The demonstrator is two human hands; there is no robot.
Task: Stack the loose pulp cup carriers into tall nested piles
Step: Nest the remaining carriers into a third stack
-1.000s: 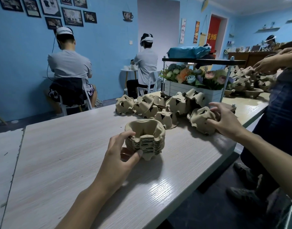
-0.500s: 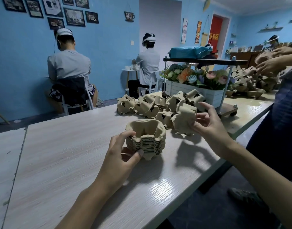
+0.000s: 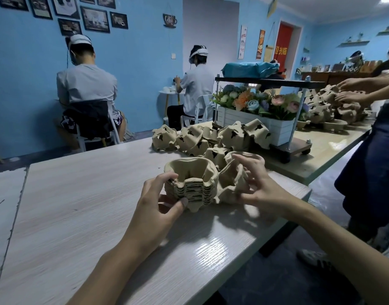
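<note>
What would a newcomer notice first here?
First, the short nested pile of tan pulp cup carriers in the middle of the pale wood-grain table, gripped by the left hand. Right next to it, the right hand holds a single loose tan pulp carrier. Behind them, a heap of upturned loose carriers lies in front of a white planter box of artificial flowers.

A pale wood-grain table (image 3: 79, 205) fills the foreground. Beyond it, a white planter (image 3: 255, 121) of flowers (image 3: 250, 102) sits under a black shelf (image 3: 266, 80) topped by a teal bundle (image 3: 248, 69), possibly a bag. One seated person (image 3: 88, 84) and another (image 3: 198, 80) face the blue wall (image 3: 140, 62) below framed pictures (image 3: 94, 18).
</note>
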